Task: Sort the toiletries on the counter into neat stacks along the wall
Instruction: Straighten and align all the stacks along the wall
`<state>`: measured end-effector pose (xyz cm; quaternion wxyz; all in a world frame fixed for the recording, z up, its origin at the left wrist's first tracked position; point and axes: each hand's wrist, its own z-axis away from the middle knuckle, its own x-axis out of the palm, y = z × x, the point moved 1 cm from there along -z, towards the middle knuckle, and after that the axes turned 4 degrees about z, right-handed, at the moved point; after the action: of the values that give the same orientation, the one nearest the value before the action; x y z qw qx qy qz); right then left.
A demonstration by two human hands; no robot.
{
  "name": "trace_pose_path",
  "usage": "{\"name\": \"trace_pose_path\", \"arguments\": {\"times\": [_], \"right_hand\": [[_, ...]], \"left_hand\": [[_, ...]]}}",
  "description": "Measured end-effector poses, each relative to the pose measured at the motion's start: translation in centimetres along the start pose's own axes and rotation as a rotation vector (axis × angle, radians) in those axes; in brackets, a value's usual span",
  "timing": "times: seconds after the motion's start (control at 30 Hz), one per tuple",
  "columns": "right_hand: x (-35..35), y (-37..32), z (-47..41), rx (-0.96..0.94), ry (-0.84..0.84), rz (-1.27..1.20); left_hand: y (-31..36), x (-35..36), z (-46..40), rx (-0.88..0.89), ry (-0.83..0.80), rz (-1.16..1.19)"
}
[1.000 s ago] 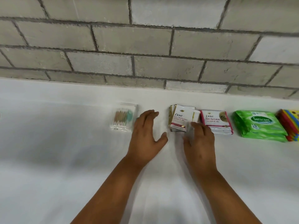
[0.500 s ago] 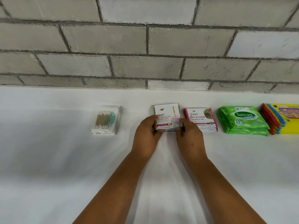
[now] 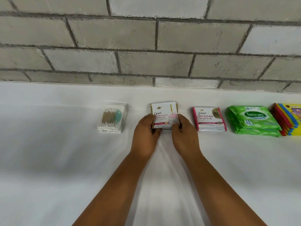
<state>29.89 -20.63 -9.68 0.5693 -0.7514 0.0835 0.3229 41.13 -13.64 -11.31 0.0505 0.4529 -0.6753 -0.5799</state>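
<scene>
Gold-edged Dove sachet stack [image 3: 163, 115] sits between the left hand [image 3: 145, 139] and right hand [image 3: 185, 138], curled fingers [image 3: 150, 118] gripping its sides, left of the pink Dove stack [image 3: 209, 119]

Five kinds of toiletries lie in a row on the white counter [image 3: 48, 160], all a little way out from the block wall [image 3: 146, 54]. Farthest left along the wall is a stack of clear cotton-bud packets [image 3: 112, 118], the buds with tan stems and a teal patch beside them. Next comes a squared stack of gold-edged Dove sachets [image 3: 163, 115], lying flat. Further right sits a stack of pink-edged Dove sachets [image 3: 209, 119], then two green Sanicare wipe packs [image 3: 253, 121] one on the other. Last is a stack of rainbow-edged yellow packets [image 3: 288, 119], cut off by the frame edge.
</scene>
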Motion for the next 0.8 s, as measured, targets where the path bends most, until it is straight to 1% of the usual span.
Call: {"name": "trace_pose_path", "arguments": {"times": [0.3, 0.4, 0.5, 0.63, 0.8], "right_hand": [[3.3, -2.1, 0.6, -0.084, -0.074, 0.068], [3.8, -2.0, 0.6, -0.105, -0.057, 0.064], [3.8, -1.6, 0.6, -0.141, -0.046, 0.075], [4.0, -1.0, 0.7, -0.173, -0.003, 0.077], [4.3, -0.9, 0.5, -0.177, 0.031, 0.069]], "left_hand": [[-2.3, -3.3, 0.0, -0.051, 0.03, -0.024], [-2.6, -3.4, -0.1, -0.06, 0.023, -0.041], [-2.8, -3.2, -0.2, -0.077, 0.018, -0.008], [-2.5, -3.2, -0.2, -0.036, 0.016, -0.03], [-2.6, -3.0, -0.4, -0.043, 0.006, -0.084]]}}
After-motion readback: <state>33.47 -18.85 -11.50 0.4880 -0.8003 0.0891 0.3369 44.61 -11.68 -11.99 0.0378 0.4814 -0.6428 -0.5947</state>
